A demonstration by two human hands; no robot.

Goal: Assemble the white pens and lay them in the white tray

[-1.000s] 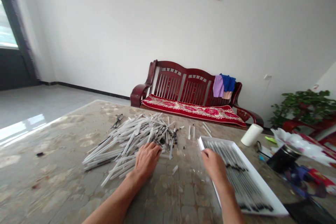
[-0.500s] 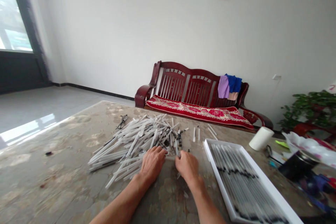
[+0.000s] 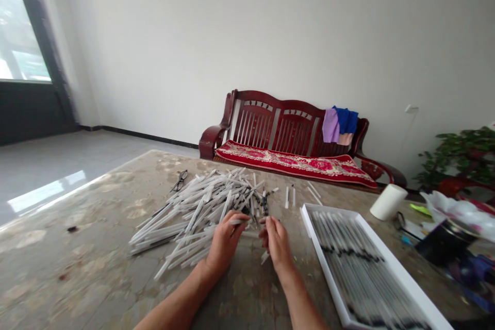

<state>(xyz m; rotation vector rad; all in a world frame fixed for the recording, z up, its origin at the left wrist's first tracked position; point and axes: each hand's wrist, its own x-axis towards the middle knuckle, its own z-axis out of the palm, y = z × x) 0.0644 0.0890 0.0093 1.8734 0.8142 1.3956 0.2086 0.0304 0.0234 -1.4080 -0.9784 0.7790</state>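
Close to the near edge of a heap of white pen barrels (image 3: 193,206), my left hand (image 3: 224,240) is closed on a white pen barrel (image 3: 236,222), which pokes out past thumb and fingers. Just to its right, my right hand (image 3: 276,242) has its thumb and fingers pinched together. Whatever sits in that pinch is too small and blurred to name. The two hands are a short gap apart, fingertips facing each other. Small black pen parts (image 3: 264,202) lie beyond the right hand, and a short clear piece (image 3: 265,256) shows beneath it.
At the right stands a white box (image 3: 328,281) holding rows of clear pens with black ends. Beyond it are a white paper roll (image 3: 388,201) and a black cylinder-shaped container (image 3: 446,242). Glasses (image 3: 180,180) lie behind the heap. A wooden bench (image 3: 270,124) stands past the table.
My hands have turned, with the fingertips now raised and facing each other. The white barrel in the left hand shows more plainly. The heap and box look the same.
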